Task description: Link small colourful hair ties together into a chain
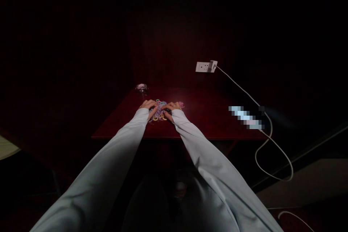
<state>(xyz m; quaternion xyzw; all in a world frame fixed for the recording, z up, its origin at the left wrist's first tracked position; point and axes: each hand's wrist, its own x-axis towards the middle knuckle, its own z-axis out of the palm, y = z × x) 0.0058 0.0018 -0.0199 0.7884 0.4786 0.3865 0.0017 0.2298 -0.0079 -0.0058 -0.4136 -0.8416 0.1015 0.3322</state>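
A heap of small coloured hair ties (160, 115), mostly purple with yellow, green and pink ones, lies on the dark red table (212, 121). My left hand (148, 105) rests against the left side of the heap, its fingers curved over the edge. On the right side, my right hand (172, 107) touches the heap, with a gap between thumb and forefinger. No hair tie shows clearly gripped in either hand, though the fingertips are small and dim. Some pink hair ties (182, 105) lie just beyond my right hand.
A clear jar (141, 88) with something pink on top stands at the table's back left. A charger (212, 65) sits in the wall socket (201, 67). Its white cable (239, 86) runs to a blurred-out device (246, 117) at the right. The surroundings are very dark.
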